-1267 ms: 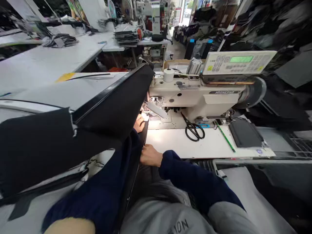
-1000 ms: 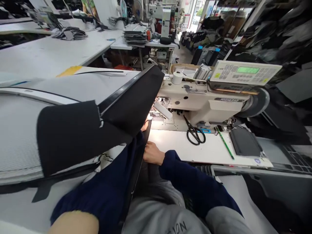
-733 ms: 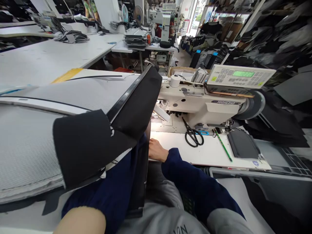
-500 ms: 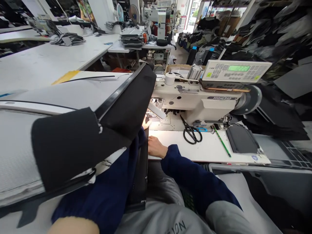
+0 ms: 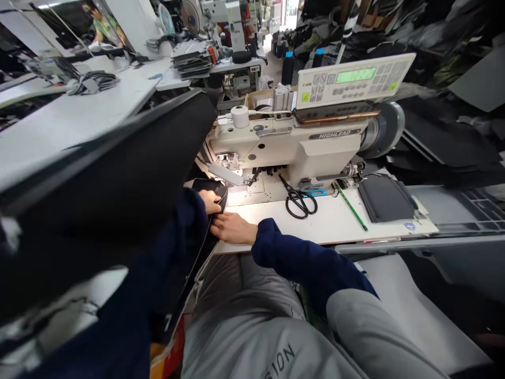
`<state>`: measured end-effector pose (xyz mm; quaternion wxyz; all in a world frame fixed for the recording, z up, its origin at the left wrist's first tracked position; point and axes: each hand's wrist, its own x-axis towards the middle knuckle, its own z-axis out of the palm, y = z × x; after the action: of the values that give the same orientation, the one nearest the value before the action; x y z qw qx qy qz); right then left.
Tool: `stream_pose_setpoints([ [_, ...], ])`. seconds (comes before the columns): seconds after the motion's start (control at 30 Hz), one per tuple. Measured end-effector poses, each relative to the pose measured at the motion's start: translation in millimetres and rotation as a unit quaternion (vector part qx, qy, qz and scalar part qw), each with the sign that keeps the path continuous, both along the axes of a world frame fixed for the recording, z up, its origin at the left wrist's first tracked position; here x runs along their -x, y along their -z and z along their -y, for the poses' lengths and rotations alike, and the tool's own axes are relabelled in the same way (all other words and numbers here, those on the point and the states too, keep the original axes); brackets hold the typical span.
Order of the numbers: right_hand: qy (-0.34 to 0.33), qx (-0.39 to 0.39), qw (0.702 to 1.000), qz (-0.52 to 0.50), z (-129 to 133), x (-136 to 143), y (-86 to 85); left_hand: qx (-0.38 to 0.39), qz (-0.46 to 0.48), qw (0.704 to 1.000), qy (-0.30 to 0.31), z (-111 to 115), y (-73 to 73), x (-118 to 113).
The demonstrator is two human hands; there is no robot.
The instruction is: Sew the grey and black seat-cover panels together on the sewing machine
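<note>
Lit by the lamp of a white sewing machine [image 5: 284, 145], my left hand [image 5: 210, 201] pinches the edge of a black fabric piece [image 5: 130, 173] just left of the needle area. Close below it, my right hand [image 5: 233, 228] has its fingers curled on the same edge, at the front of the white machine table [image 5: 264, 218]. The piece is large and stiff-looking, rises over my left arm and fills the left side, where it is blurred. Fingertips of both hands are partly hidden in the fabric.
Black scissors [image 5: 300, 202] lie on the machine bed, near a green pencil-like stick [image 5: 352, 208] and a stacked dark grey piece [image 5: 386, 197]. A control panel [image 5: 355, 81] tops the machine. Another person [image 5: 106, 26] is at the far left back.
The black fabric has swung left and nearer to me. My left hand, mostly hidden before, now shows beside my right hand, which has shifted left. The whole view has turned slightly.
</note>
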<state>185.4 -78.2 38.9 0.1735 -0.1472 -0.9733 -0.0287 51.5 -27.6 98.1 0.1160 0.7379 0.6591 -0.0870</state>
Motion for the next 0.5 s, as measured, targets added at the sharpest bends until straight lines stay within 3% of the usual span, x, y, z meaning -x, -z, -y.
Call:
stream_pose_setpoints([
  [0.1, -0.009, 0.014, 0.999, 0.027, 5.6, -6.7, 14.4, 0.035, -0.063, 0.997, 0.005, 17.4, 13.2, -8.3],
  [0.23, -0.009, 0.026, 0.999, 0.025, 6.4, -9.9, 28.7, 0.019, -0.094, 0.995, -0.006, 29.5, 28.8, -17.1],
  [0.5, -0.005, 0.041, 0.999, 0.006, 0.1, -8.7, 30.8, -0.001, -0.064, 0.998, -0.029, 20.2, 28.2, -12.7],
])
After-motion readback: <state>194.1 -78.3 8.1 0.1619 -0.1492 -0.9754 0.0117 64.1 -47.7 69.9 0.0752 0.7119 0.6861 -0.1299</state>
